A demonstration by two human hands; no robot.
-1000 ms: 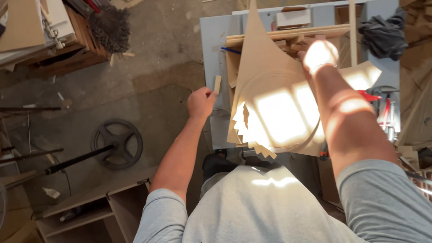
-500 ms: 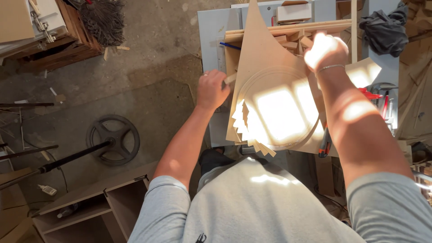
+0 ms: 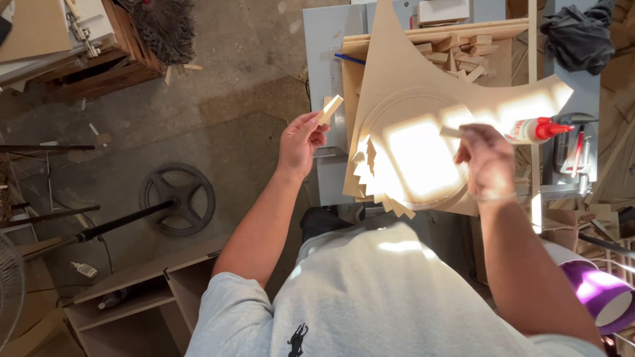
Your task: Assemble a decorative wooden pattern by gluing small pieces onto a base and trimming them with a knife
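My left hand holds a small pale wooden block by its lower end, just left of the workbench. My right hand pinches another small wooden piece over a large light-brown board with curved edges and a round groove. Several small wooden blocks are lined up along the groove's near-left rim. A white glue bottle with a red cap lies on the board just right of my right hand.
A wooden tray of loose blocks sits at the bench's far side, with a dark cloth at the far right. On the concrete floor to the left stand a black wheel-shaped base, wooden cabinets and a purple bucket.
My right hand has drawn back from the far tray to the board's middle, now holding a small piece. My left hand has stayed beside the bench with its block.
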